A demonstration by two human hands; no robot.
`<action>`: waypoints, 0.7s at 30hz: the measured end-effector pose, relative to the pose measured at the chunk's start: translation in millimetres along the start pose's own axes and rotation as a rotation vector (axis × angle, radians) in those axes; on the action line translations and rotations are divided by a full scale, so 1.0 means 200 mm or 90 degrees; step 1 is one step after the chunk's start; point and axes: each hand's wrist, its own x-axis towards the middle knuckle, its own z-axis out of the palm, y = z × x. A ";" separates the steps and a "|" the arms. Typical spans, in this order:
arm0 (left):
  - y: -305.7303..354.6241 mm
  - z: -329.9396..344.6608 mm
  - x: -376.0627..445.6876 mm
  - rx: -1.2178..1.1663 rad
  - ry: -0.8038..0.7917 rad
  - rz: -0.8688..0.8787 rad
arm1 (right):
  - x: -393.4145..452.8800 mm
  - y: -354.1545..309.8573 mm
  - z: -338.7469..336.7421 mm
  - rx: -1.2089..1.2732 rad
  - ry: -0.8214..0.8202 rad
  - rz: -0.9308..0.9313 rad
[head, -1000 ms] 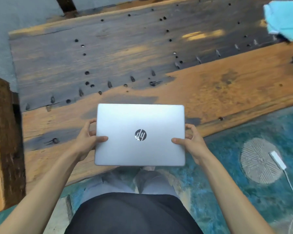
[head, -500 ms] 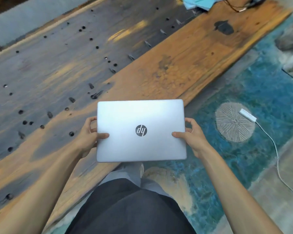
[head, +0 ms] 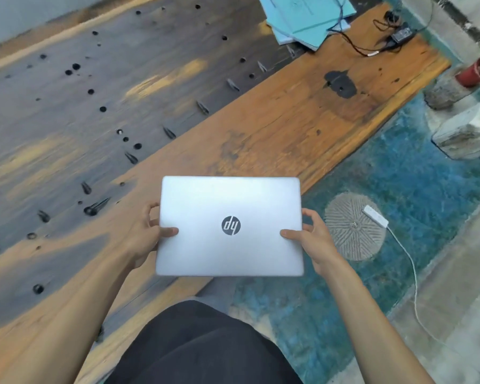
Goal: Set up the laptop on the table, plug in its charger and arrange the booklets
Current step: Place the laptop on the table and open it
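Note:
A closed silver laptop (head: 227,206) with a round dark logo is held flat over the near edge of the wooden table (head: 275,134). My left hand (head: 147,234) grips its left edge, thumb on the lid. My right hand (head: 313,236) grips its right edge the same way. Light-blue booklets (head: 302,18) lie in a loose pile at the table's far right. A black charger brick with its cable (head: 399,36) lies on the table beside the booklets.
The tabletop has many dark holes and nails across its grey far half. A white power strip (head: 374,218) with a white cord lies on a round floor cover on the blue floor to my right. Stone blocks (head: 466,134) and a red pot (head: 474,72) stand at the right edge.
The view has swung to the right, bringing the booklets and charger into sight at the table's far end. Both hands hold the laptop the same way as before.

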 end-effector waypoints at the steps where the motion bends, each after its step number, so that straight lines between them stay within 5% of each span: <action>1: 0.03 0.03 0.03 -0.014 0.008 -0.010 | 0.07 -0.05 -0.02 -0.009 -0.005 0.006; 21: 0.52 0.44 0.57 -0.159 0.176 -0.051 | 1.13 -0.83 -0.12 -0.156 -0.088 0.036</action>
